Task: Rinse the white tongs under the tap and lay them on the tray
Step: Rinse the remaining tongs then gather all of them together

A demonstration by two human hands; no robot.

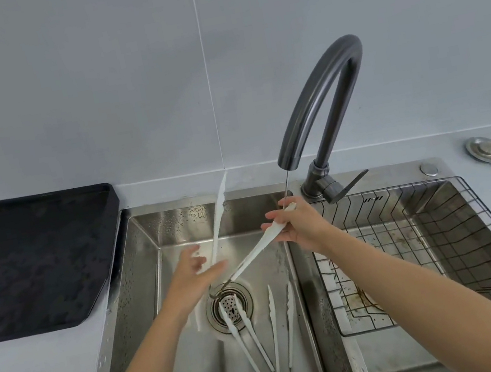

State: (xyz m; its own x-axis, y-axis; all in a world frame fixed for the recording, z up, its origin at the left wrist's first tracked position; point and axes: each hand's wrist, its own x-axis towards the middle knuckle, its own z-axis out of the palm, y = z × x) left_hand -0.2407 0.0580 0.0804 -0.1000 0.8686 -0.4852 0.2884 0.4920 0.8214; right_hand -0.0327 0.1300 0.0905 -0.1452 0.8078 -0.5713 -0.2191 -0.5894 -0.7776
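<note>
My right hand (297, 226) grips one arm of a pair of white tongs (258, 247) near its tip, right under the tap's spout (288, 163), where a thin stream of water falls onto it. The tongs spread wide: the other arm (219, 220) points up toward the back wall. My left hand (194, 268) hovers open beside the tongs' hinge end, over the sink's drain (230, 306). Two more pairs of white tongs (249, 336) (283, 326) lie on the sink floor. The black tray (31, 263) sits on the counter at the left, with nothing on it.
The steel sink (150, 268) has a wet floor. A wire rack (428, 245) fills the right basin. The dark curved tap (322, 106) rises behind, its lever (352, 183) pointing right. A round metal cap (485, 148) sits on the counter at far right.
</note>
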